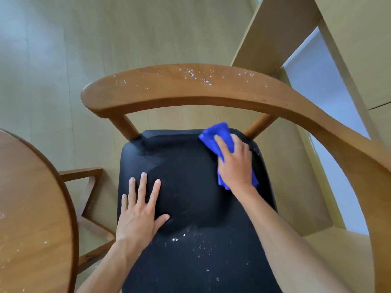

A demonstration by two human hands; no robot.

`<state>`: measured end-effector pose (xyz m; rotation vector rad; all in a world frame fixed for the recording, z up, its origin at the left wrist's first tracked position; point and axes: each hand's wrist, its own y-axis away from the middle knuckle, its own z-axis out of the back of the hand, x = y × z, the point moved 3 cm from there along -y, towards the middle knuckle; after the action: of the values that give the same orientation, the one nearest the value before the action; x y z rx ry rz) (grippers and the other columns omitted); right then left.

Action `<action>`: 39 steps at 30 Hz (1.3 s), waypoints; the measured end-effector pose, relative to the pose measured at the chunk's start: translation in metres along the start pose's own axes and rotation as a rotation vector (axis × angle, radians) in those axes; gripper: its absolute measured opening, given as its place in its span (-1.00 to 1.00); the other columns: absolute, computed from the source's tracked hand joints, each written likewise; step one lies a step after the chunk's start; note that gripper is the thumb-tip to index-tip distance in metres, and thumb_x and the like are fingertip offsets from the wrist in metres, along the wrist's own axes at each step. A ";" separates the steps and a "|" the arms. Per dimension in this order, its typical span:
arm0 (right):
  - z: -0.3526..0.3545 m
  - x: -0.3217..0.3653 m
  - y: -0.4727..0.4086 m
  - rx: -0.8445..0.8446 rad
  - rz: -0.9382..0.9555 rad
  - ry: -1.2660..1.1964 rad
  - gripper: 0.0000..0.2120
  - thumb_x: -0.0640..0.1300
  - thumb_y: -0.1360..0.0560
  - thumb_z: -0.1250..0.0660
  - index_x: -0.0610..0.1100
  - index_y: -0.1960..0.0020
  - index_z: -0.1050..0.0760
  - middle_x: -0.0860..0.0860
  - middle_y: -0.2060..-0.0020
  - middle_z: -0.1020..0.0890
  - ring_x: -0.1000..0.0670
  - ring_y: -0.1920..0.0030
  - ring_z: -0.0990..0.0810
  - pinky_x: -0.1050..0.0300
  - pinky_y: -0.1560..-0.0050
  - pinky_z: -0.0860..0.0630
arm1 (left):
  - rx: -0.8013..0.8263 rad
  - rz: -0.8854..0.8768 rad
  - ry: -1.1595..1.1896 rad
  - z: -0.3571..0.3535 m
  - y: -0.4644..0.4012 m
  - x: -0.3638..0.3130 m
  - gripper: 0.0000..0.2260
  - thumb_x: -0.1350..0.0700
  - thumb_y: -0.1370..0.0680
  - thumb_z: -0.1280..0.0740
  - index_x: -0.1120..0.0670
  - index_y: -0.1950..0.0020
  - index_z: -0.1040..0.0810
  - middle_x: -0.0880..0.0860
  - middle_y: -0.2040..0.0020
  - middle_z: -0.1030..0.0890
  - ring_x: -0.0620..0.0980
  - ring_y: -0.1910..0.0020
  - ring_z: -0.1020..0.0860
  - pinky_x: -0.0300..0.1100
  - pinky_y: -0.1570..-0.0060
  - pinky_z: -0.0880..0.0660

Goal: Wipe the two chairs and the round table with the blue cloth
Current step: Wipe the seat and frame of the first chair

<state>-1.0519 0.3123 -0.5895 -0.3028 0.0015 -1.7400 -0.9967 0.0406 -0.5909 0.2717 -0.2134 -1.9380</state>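
A wooden chair with a curved backrest (pixel 190 87) and a black seat cushion (pixel 190 166) fills the middle of the view. My right hand (pixel 234 163) presses the folded blue cloth (pixel 218 135) flat on the seat's far right corner. Spread flat, my left hand (pixel 139 210) rests on the seat's left side. White crumbs dot the near part of the seat (pixel 190 246) and the top of the backrest. The round wooden table (pixel 31 208) shows at the left edge, with a few white specks on it.
Wooden legs of a table base or of another chair (pixel 88 187) show under the table's rim at the left. A light wooden shelf unit (pixel 275 39) stands at the right behind the chair. The floor is pale wood.
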 end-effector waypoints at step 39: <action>0.016 0.018 0.007 0.170 -0.575 0.069 -0.52 -0.23 -0.49 -0.32 -0.09 -0.39 -0.37 -0.26 -0.14 -0.46 -0.31 0.00 -0.48 -0.14 0.03 -0.42 | 0.002 0.028 0.176 -0.007 -0.002 -0.001 0.00 -0.18 -0.20 -0.58 0.06 -0.50 -0.17 0.25 -0.53 -0.16 0.29 -0.51 -0.06 0.32 -0.14 -0.42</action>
<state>-1.0444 0.2965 -0.5717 -0.1198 -0.1998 -2.3037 -0.9960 0.0419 -0.5978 0.4359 -0.1026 -1.8745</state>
